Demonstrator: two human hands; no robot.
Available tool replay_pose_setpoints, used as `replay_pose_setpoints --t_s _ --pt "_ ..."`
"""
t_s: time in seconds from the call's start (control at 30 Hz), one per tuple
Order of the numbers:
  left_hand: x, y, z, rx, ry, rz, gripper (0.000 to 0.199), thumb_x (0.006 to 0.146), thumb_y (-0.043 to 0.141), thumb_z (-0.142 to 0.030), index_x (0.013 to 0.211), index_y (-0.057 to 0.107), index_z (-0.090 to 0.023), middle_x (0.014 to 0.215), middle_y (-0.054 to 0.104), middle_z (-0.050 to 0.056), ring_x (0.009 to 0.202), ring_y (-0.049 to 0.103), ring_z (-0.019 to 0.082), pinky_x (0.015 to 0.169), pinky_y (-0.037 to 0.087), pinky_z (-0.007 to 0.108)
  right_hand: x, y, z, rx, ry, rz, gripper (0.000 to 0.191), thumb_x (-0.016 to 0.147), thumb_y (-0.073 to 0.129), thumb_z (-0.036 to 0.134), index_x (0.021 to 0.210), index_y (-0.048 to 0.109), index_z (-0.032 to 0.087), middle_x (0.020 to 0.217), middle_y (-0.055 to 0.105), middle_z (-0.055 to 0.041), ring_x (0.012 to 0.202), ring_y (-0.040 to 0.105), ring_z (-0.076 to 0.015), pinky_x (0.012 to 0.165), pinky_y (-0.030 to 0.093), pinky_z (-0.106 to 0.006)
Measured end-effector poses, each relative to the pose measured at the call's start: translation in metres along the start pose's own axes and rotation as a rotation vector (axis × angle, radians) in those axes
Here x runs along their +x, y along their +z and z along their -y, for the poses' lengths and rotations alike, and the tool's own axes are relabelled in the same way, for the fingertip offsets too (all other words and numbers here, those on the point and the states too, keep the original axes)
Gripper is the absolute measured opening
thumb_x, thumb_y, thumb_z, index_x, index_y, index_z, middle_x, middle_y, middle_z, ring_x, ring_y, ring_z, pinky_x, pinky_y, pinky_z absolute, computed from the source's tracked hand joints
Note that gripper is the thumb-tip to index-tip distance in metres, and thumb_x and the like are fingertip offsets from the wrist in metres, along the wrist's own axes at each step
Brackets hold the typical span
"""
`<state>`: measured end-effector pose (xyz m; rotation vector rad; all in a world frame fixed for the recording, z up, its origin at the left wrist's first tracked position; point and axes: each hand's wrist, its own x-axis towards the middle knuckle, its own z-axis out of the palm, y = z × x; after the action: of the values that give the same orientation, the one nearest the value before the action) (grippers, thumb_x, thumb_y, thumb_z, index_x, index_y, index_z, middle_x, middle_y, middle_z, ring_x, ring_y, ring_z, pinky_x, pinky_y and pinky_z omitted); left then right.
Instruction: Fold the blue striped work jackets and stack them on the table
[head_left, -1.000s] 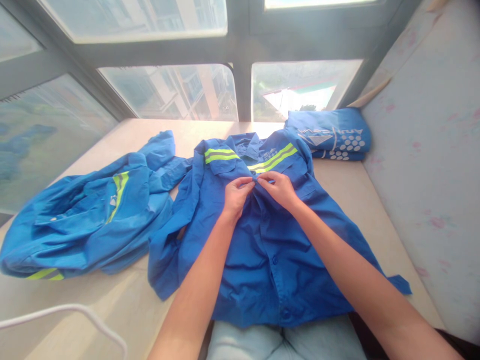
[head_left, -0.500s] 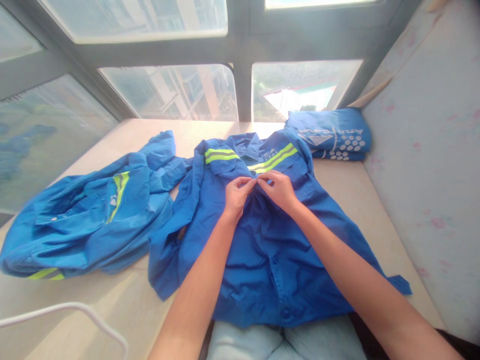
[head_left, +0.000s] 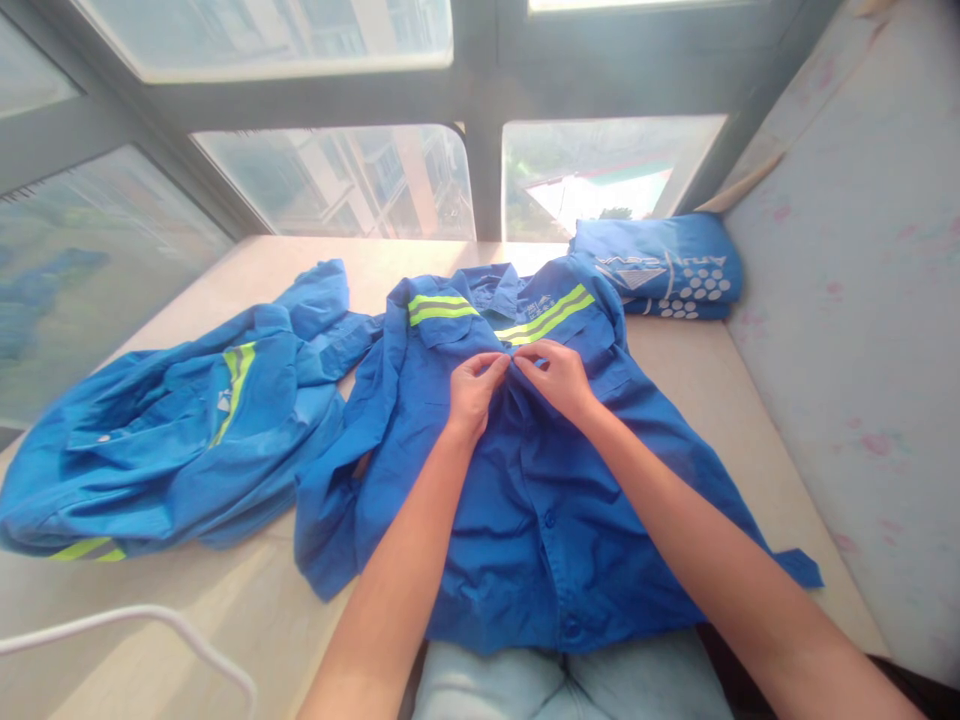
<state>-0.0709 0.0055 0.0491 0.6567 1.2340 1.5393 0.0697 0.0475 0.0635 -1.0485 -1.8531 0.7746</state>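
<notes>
left hand [head_left: 472, 393], right hand [head_left: 560, 380], fingertips pinching spread blue jacket [head_left: 499, 510], mid-chest

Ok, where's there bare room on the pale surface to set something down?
The pale surface is bare at right, between the spread jacket and floral wall; back left, between the crumpled jacket and window; front left, below that jacket, where a white cable crosses. It's crowded where the jackets meet, around the folded bundle, and mid-chest, under the left hand and right hand.

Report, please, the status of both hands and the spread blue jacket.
Left hand, right hand: both pinching blue jacket at chest front. Jacket spread out, front up. Second jacket close at left; overlap unclear.
</notes>
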Motion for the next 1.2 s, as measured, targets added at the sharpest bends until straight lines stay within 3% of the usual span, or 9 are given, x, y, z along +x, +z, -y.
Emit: replay_pose_setpoints --t_s 0.2,0.43,0.8,1.2 --pt "-0.003 -0.006 -0.006 -0.095 -0.023 0.137 0.036 0.057 0.089 -0.029 0.087 0.076 -0.016 0.083 0.074 0.004 0.076 0.067 0.014 0.079 0.052 0.027 0.000 0.000 -0.002 0.021 0.032 -0.002 0.013 0.085 0.063 0.026 0.087 0.075 0.021 0.090 0.076 -0.0041 0.079 0.069 -0.0174 0.066 0.052 -0.026" --pt "0.004 -0.005 -0.001 0.053 0.088 0.067 0.031 0.058 0.089 -0.030 0.082 0.075 -0.015 0.078 0.074 0.003 0.071 0.067 0.014 0.076 0.052 0.028 0.000 0.003 0.000 0.012 0.004 -0.021 0.014 0.084 0.062 0.025 0.089 0.074 0.022 0.089 0.074 -0.0039 0.076 0.068 -0.0166 0.064 0.052 -0.025" --pt "0.005 -0.007 0.005 0.228 0.263 0.050 0.020 0.069 0.082 -0.029 0.084 0.077 -0.017 0.081 0.075 0.004 0.076 0.069 0.017 0.076 0.053 0.027 0.000 0.002 -0.003 0.045 0.018 -0.018 0.014 0.085 0.062 0.027 0.088 0.075 0.022 0.089 0.075 -0.0039 0.081 0.069 -0.0185 0.069 0.054 -0.028" --pt "-0.001 -0.001 0.000 0.116 0.121 0.036 0.030 0.067 0.084 -0.040 0.083 0.076 -0.016 0.080 0.072 0.003 0.073 0.065 0.014 0.075 0.051 0.026 -0.001 0.006 0.000 -0.025 -0.102 -0.033 0.015 0.087 0.060 0.022 0.088 0.075 0.022 0.088 0.073 -0.0045 0.080 0.067 -0.0174 0.067 0.053 -0.027"
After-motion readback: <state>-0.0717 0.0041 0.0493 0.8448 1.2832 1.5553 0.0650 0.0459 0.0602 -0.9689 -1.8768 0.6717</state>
